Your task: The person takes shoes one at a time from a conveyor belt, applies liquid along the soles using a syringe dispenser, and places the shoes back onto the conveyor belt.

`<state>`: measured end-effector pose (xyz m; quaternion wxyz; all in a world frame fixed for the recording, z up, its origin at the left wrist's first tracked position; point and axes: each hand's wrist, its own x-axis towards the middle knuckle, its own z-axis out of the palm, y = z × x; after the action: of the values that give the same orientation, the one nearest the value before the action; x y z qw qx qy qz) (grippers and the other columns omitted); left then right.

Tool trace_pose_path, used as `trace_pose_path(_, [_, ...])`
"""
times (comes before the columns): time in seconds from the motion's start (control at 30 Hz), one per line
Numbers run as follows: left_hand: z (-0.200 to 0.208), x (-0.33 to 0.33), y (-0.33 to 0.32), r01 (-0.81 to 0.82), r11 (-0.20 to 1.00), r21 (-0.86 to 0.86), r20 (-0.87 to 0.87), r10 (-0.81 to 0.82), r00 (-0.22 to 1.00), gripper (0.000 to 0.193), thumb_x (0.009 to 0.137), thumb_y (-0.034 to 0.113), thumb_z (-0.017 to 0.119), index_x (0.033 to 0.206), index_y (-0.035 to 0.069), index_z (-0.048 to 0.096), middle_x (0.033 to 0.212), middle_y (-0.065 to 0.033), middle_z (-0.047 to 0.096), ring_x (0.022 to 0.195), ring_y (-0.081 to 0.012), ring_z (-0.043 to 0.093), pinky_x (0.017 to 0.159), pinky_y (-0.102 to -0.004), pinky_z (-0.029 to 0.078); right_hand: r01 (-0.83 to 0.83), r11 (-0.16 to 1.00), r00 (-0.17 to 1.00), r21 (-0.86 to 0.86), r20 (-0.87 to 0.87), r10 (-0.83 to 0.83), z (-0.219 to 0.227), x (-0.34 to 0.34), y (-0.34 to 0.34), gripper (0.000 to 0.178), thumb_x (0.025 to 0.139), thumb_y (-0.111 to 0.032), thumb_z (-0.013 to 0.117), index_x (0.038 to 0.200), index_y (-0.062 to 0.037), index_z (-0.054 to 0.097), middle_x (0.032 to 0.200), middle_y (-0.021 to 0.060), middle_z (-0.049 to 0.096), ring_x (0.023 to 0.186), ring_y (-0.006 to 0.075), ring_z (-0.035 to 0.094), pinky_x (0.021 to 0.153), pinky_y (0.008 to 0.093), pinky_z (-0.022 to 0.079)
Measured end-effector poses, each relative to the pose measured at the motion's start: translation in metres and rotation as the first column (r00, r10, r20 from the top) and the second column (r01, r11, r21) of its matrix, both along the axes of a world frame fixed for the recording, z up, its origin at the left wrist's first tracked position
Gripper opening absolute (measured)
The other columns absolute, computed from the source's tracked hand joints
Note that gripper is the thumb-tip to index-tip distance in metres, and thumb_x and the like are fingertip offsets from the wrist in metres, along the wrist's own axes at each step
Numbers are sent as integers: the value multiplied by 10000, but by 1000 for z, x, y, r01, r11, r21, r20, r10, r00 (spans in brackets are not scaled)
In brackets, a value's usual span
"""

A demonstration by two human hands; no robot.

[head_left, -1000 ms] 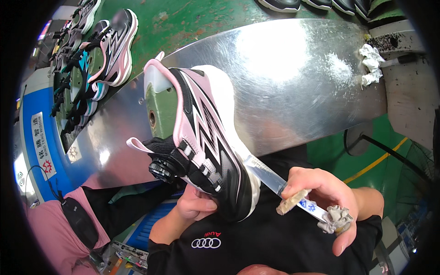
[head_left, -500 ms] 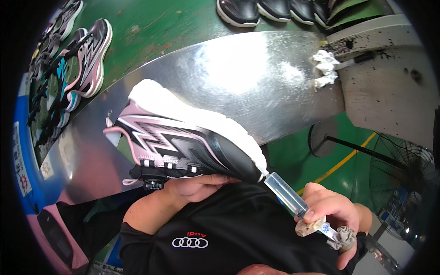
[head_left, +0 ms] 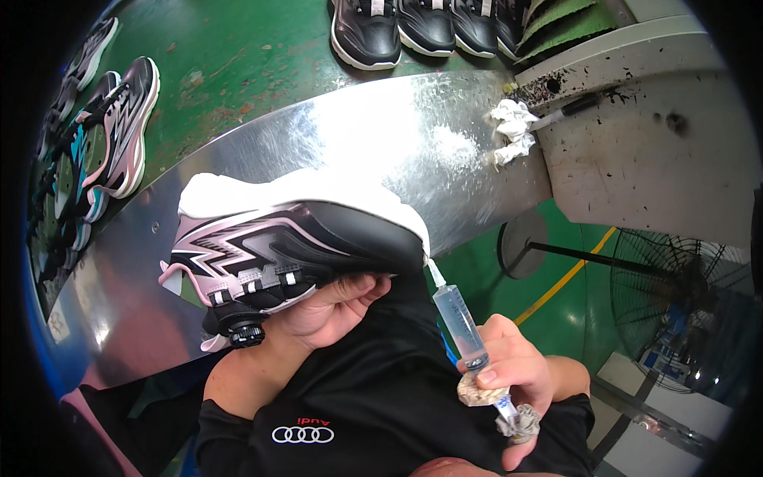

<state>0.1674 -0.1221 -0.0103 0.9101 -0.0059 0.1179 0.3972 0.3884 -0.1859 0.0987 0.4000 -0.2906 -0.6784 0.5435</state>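
Observation:
A black, pink and white sneaker (head_left: 334,242) is held up on its side, its white sole facing away from me and its toe pointing right. My left hand (head_left: 334,310) grips its upper from below, with part of the fingers hidden behind the shoe. In my right hand (head_left: 513,366) is a clear syringe (head_left: 462,324) with see-through contents. Its narrow tip touches the toe, at the seam between sole and upper. Crumpled wrapping (head_left: 518,424) covers the plunger end, near my thumb. A black dial (head_left: 246,334) sits on the sneaker's lacing.
Beneath the shoe lies a shiny metal worktop (head_left: 262,127). Finished-looking black shoes (head_left: 366,36) stand on the green surface at the back, more sneakers (head_left: 131,131) at the left. Crumpled white tissue (head_left: 513,131) and a dark-handled brush (head_left: 568,110) lie at the right. A fan (head_left: 660,294) stands beyond.
The view has shifted, so most things sit further left. The sneaker has tilted to a more level pose, and the syringe stands steeper, its tip still at the toe.

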Motion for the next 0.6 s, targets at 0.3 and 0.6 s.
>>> trace_pose_path(0.3, [4,1,3,13,998,59,66,-17,998,345,868,68,586,1207,21,542,1218,-150,560,1191,-279,499,883,-245,507,65,938,969,340,202,-140,-16,-16,-3,746,672,-584,702,1146,-32,537,1001,124,597,673,195,436,608,308,325])
trace_pose_path(0.6, [16,-2,7,-1,995,104,83,-7,997,377,876,117,592,1236,35,516,1235,-170,546,1162,-293,526,851,-255,530,73,826,919,558,285,-274,-34,-32,-4,652,700,-547,689,1088,-37,571,961,116,605,633,186,409,557,312,324])
